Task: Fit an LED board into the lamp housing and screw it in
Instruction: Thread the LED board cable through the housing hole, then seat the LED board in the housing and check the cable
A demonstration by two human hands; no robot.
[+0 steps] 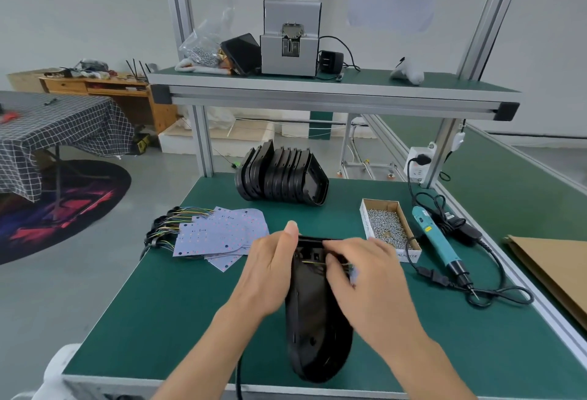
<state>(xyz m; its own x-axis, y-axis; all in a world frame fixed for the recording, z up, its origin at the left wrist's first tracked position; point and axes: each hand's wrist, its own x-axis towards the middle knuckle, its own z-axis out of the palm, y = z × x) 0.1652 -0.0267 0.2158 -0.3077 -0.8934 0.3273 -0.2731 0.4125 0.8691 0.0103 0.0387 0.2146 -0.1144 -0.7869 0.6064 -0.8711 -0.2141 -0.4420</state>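
A black lamp housing (313, 329) lies lengthwise on the green bench, open side up. My left hand (270, 269) grips its far left edge, thumb raised. My right hand (362, 269) reaches into the housing's far end, fingers pinched on thin yellow and green wires (313, 262); a sliver of LED board shows by the fingers, mostly hidden. A pile of pale LED boards (219, 234) with wire tails lies to the left. A teal electric screwdriver (440, 242) rests at the right beside a box of screws (386, 225).
A stack of black housings (282, 174) stands at the back of the bench. The screwdriver's cable (495, 295) loops at the right. Brown cardboard (552, 269) lies at the far right. A shelf above carries a screw feeder (290, 39) and a bag of screws.
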